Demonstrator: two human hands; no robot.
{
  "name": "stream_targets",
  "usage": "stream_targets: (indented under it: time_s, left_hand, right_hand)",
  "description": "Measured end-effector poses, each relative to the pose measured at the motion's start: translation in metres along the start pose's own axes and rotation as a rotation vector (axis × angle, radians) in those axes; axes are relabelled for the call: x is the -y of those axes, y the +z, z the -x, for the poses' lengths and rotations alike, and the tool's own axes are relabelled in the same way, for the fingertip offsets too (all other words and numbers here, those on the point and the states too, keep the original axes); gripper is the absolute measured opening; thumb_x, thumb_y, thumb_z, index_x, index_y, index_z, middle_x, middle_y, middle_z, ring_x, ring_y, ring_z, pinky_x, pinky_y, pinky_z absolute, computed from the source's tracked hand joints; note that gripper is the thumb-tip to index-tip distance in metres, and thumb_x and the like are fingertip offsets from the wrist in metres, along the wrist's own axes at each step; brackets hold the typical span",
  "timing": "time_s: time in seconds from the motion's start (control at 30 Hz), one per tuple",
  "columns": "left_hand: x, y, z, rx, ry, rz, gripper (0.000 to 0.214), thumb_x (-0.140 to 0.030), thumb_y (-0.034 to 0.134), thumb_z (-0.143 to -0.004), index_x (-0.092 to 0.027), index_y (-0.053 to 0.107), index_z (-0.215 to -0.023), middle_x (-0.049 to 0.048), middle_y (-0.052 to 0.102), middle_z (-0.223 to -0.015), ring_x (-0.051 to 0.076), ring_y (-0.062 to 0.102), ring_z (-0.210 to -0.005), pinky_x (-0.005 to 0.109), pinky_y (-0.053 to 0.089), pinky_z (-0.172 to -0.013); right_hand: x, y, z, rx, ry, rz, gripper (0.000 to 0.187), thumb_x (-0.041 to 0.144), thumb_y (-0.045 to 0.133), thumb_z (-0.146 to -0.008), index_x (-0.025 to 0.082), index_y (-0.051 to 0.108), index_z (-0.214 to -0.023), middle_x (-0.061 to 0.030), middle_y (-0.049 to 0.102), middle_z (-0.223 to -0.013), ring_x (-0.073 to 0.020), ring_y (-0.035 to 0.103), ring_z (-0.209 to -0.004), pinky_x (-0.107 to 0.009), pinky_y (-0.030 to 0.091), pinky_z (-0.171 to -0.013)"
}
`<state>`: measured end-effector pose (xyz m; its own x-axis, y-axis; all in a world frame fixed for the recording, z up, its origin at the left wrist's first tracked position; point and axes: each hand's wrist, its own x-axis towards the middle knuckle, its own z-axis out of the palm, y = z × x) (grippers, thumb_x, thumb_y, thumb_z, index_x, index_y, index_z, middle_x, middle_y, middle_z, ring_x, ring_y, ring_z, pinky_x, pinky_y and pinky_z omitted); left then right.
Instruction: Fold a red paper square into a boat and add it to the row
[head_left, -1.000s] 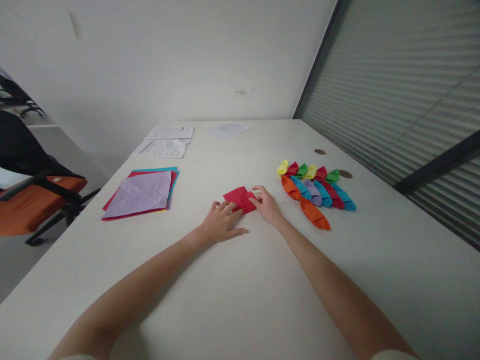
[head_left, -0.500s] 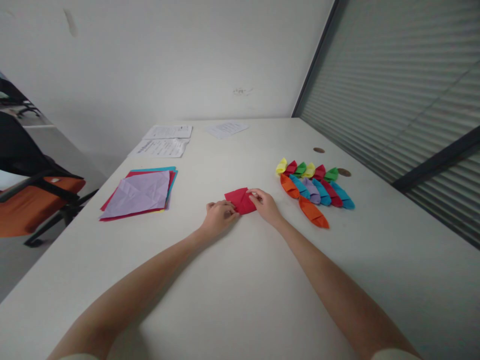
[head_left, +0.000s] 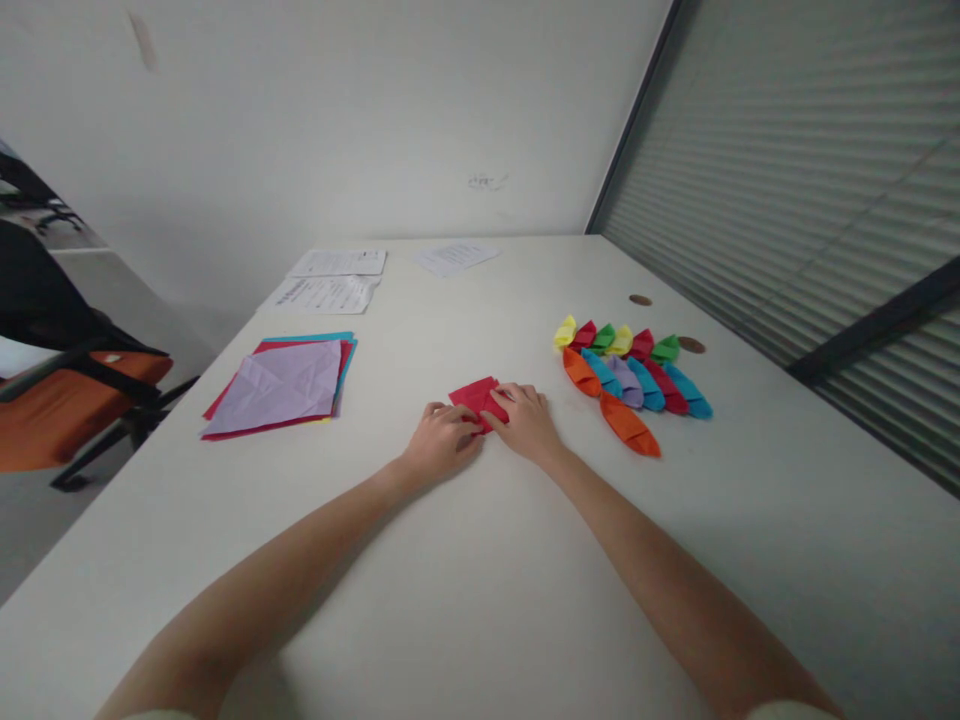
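Observation:
A folded red paper [head_left: 474, 394] lies on the white table [head_left: 480, 560] in the middle. My left hand [head_left: 441, 442] rests on its near left corner with fingers curled and pressed down on the paper. My right hand [head_left: 525, 420] lies over its right side, fingers flat and together, covering much of the sheet. Both hands touch each other over the paper. Only the far left part of the red paper shows.
A stack of coloured square sheets [head_left: 285, 384] with a lilac one on top lies to the left. Several folded paper pieces [head_left: 628, 372] in many colours sit in rows to the right. Printed white papers [head_left: 330, 282] lie at the far edge. An orange-seated chair [head_left: 67, 400] stands left.
My right hand slid left over the red paper and now covers more of it. My left hand curled and moved up against it. The paper looks smaller and flatter.

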<state>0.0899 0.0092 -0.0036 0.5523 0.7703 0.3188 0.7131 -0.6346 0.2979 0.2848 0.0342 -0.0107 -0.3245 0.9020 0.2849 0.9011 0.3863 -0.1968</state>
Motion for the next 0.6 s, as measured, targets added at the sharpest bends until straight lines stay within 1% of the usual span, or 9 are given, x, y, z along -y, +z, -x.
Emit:
stream_targets:
  time_s: [0.07,0.13,0.23,0.37,0.43,0.6]
  left_hand:
    - [0.005,-0.003,0.002,0.061,0.119,-0.022,0.027,-0.023,0.056,-0.086,-0.026,0.070,-0.108,0.0055,0.068,-0.121,0.022,0.063,-0.107,0.044,0.037,-0.101]
    - [0.012,-0.005,0.002,0.125,0.195,-0.021,0.035,-0.018,0.053,-0.085,-0.028,0.067,-0.115,0.0042,0.063,-0.130,0.021,0.060,-0.116,0.046,0.032,-0.108]
    - [0.019,-0.009,0.002,0.174,0.243,-0.029,0.042,-0.015,0.050,-0.085,-0.030,0.064,-0.122,0.0037,0.058,-0.138,0.021,0.056,-0.122,0.048,0.025,-0.114]
    - [0.021,-0.013,0.000,0.197,0.308,-0.036,0.041,-0.017,0.049,-0.087,-0.028,0.063,-0.124,0.0061,0.058,-0.137,0.021,0.054,-0.126,0.048,0.021,-0.117]
    - [0.020,-0.013,0.000,0.195,0.309,-0.022,0.042,-0.017,0.048,-0.087,-0.027,0.061,-0.126,0.0066,0.059,-0.137,0.020,0.054,-0.126,0.047,0.023,-0.117]
    - [0.020,-0.010,0.002,0.175,0.218,0.003,0.048,-0.017,0.049,-0.084,-0.029,0.058,-0.130,0.0040,0.058,-0.138,0.020,0.057,-0.121,0.045,0.028,-0.114]
  right_hand:
    - [-0.001,0.000,0.001,0.017,-0.004,0.006,0.043,0.041,0.046,-0.096,0.019,0.062,-0.128,-0.0105,0.059,-0.134,-0.0298,0.048,-0.118,-0.044,0.039,-0.095]
    - [-0.001,0.000,0.002,0.030,0.001,0.006,0.042,0.037,0.045,-0.096,0.018,0.060,-0.131,-0.0095,0.057,-0.138,-0.0290,0.046,-0.123,-0.044,0.037,-0.098]
    - [-0.001,0.000,0.003,0.055,0.014,0.006,0.042,0.035,0.044,-0.097,0.018,0.058,-0.132,-0.0081,0.055,-0.142,-0.0287,0.044,-0.129,-0.044,0.034,-0.104]
    - [0.001,-0.001,0.005,0.095,0.014,0.015,0.045,0.034,0.040,-0.097,0.016,0.055,-0.135,-0.0083,0.049,-0.148,-0.0290,0.040,-0.136,-0.045,0.030,-0.108]
    - [0.002,-0.001,0.005,0.115,-0.003,0.026,0.047,0.034,0.037,-0.098,0.015,0.052,-0.138,-0.0088,0.044,-0.151,-0.0297,0.037,-0.138,-0.046,0.030,-0.109]
    - [0.000,0.000,0.004,0.161,-0.024,0.043,0.050,0.038,0.035,-0.099,0.015,0.049,-0.141,-0.0100,0.037,-0.155,-0.0314,0.034,-0.141,-0.047,0.029,-0.110]
